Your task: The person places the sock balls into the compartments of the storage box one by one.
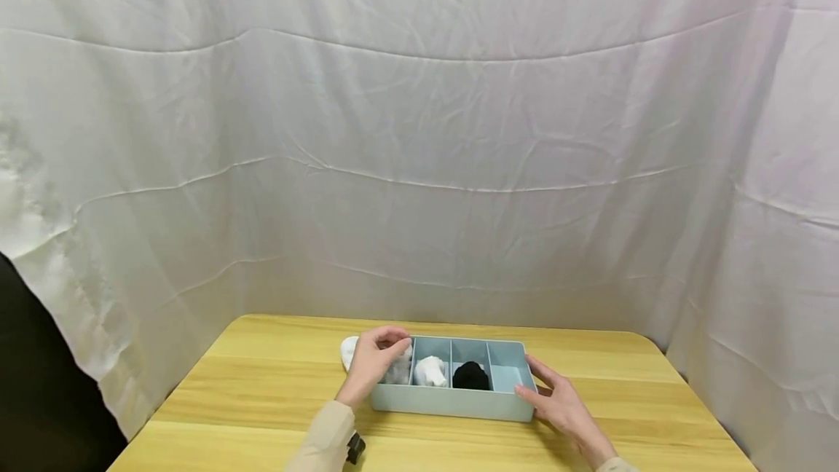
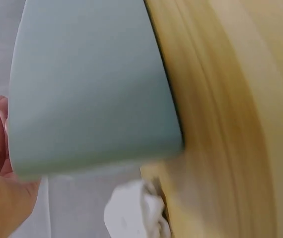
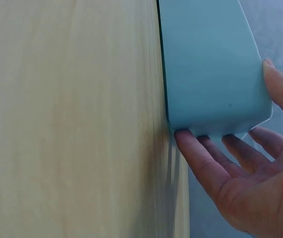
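Note:
A light blue box (image 1: 452,403) with several compartments in a row lies on the table. My left hand (image 1: 379,359) is over its leftmost compartment, above a greyish bundled cloth (image 1: 397,370); in the left wrist view its fingers show past the box's rim with nothing seen between them. The adjoining compartments hold a white bundled cloth (image 1: 430,371) and a black one (image 1: 471,376), perhaps rolled socks. Nothing lies in the rightmost compartment. My right hand (image 1: 556,400) holds the box's right end, thumb at the front top edge and fingers against the end wall.
Another white cloth (image 1: 349,352), crumpled in the left wrist view (image 2: 134,210), lies on the wooden table (image 1: 262,384) just left of the box. Pale curtains (image 1: 419,239) hang behind and on both sides. A dark shape (image 1: 39,384) stands at the far left.

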`<move>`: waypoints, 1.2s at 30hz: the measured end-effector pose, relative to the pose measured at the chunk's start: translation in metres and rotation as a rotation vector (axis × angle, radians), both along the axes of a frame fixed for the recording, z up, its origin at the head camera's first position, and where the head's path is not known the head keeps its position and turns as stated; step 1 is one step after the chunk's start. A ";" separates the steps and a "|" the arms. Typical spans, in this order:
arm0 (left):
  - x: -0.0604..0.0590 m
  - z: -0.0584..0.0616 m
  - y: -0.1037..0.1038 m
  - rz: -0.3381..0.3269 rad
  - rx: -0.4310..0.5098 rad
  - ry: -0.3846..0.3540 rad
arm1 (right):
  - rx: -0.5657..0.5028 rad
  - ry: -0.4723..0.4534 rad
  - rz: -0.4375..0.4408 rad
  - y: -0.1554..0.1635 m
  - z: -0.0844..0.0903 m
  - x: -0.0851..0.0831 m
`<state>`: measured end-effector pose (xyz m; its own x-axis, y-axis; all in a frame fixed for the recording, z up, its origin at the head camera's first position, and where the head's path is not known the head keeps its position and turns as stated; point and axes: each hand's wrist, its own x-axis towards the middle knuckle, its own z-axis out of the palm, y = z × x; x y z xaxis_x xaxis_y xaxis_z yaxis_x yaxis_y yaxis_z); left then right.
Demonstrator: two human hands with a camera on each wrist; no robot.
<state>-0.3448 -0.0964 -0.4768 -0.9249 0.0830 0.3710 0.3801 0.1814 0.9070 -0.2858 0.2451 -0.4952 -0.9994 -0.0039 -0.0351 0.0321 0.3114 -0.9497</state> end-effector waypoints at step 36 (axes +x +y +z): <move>-0.023 -0.011 -0.070 0.158 0.066 -0.239 | 0.011 -0.015 -0.011 -0.001 0.003 0.000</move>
<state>-0.3675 -0.1663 -0.4880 -0.9864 -0.0857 0.1405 0.1256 0.1588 0.9793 -0.2861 0.2443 -0.4925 -0.9987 0.0073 -0.0502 0.0499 0.3213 -0.9457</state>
